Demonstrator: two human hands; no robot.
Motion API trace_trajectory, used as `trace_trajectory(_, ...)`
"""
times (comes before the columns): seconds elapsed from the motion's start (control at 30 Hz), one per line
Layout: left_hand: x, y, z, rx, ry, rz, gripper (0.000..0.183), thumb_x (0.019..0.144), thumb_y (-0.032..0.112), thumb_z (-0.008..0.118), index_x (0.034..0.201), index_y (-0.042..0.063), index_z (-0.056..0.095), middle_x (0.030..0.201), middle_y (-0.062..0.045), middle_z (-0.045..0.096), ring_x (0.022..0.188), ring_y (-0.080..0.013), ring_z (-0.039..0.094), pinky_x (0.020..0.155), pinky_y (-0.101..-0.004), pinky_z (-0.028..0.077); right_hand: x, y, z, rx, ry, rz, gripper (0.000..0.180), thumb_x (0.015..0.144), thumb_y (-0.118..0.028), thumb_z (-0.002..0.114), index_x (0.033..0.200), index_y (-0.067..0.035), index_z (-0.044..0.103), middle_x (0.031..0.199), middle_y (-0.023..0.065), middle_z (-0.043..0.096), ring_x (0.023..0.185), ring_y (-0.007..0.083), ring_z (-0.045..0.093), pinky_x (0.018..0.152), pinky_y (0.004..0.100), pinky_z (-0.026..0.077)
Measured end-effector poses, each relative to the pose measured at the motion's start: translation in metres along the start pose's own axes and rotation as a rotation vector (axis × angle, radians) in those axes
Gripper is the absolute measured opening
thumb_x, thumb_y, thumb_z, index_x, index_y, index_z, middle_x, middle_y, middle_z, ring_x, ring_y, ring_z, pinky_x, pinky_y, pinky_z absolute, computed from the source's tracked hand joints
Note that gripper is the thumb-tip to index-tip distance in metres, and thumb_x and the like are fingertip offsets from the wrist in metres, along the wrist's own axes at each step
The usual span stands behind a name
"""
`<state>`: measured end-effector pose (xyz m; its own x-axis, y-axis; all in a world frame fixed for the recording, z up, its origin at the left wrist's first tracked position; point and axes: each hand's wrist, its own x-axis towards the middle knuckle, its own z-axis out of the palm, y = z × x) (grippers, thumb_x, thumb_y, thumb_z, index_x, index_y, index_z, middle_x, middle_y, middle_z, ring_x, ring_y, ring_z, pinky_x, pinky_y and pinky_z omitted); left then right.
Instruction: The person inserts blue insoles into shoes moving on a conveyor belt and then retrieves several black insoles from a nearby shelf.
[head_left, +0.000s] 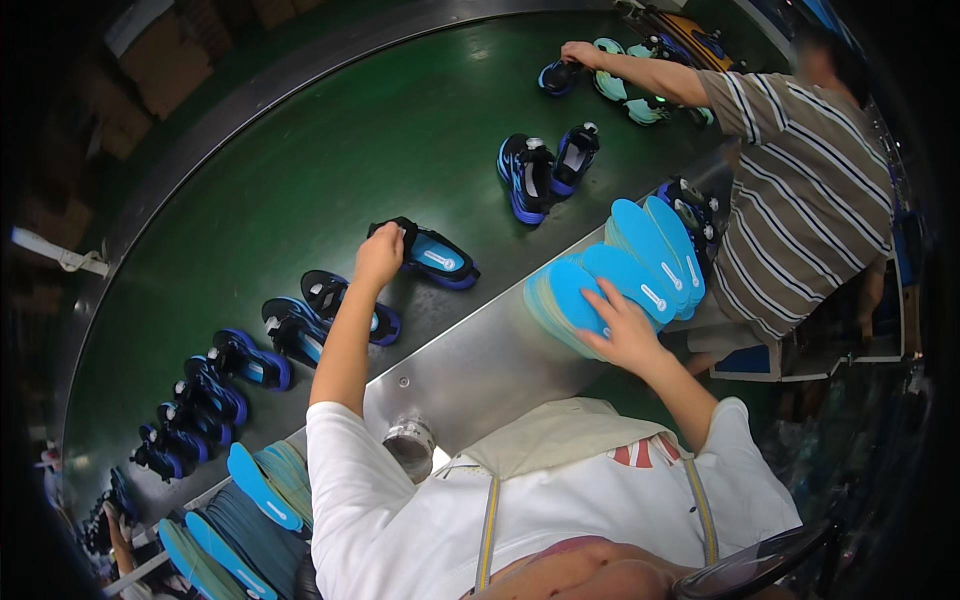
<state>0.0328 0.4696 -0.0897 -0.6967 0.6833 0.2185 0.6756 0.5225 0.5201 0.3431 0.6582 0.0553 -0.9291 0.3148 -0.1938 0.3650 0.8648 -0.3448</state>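
Note:
My left hand (382, 251) grips the heel end of a black and blue sneaker (442, 259) on the green conveyor belt. A blue insole with a white printed mark lies inside that shoe. My right hand (622, 330) rests with spread fingers on a fanned stack of blue insoles (574, 289) on the metal ledge. More blue insole stacks (652, 232) lie just beyond it. A pair of sneakers (529, 180) stands farther up the belt, with pale inner soles showing. Close to my left forearm is another sneaker (322, 292) with a blue insole inside.
Several sneakers (214, 390) line the belt at the lower left. Below them, more insole stacks (259, 487) stand by the belt edge. A round clear container (410, 442) sits on the ledge near my body. A co-worker in a striped shirt (810, 202) reaches for a shoe at the upper right.

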Motion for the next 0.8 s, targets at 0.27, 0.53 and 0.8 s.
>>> trace_trajectory(0.27, 0.038, 0.037, -0.039, -1.189, 0.232, -0.581, 0.019, 0.076, 0.011, 0.046, 0.058, 0.007, 0.040, 0.055, -0.001, 0.046, 0.034, -0.0057, 0.026, 0.032, -0.0206, 0.020, -0.037, 0.020, -0.001, 0.155, -0.069, 0.054, 0.061, 0.071, -0.027, 0.058, 0.122, -0.010, 0.030, 0.114, 0.0278, 0.036, 0.099, 0.0402, 0.041, 0.082, 0.0390, 0.037)
trace_trajectory(0.53, 0.095, 0.071, 0.002, -1.328, 0.016, -0.711, 0.016, 0.075, 0.011, 0.045, 0.061, 0.011, 0.037, 0.050, 0.003, 0.032, 0.035, -0.0055, 0.023, 0.033, -0.0200, 0.018, -0.017, 0.039, -0.041, 0.335, -0.026, -0.071, 0.042, 0.078, -0.023, 0.051, 0.114, -0.003, 0.041, 0.113, 0.0247, 0.038, 0.097, 0.0387, 0.042, 0.084, 0.0376, 0.034)
trace_trajectory(0.8, 0.139, 0.124, 0.099, -0.287, -0.176, -0.193, 0.044, 0.074, 0.034, 0.054, 0.107, 0.010, 0.040, 0.071, -0.017, 0.056, 0.065, -0.0291, 0.054, 0.060, -0.0357, 0.042, 0.043, 0.102, -0.057, 0.540, 0.124, 0.086, 0.025, 0.075, -0.015, 0.056, 0.096, -0.002, 0.057, 0.106, 0.0180, 0.049, 0.093, 0.0293, 0.048, 0.077, 0.0329, 0.039)
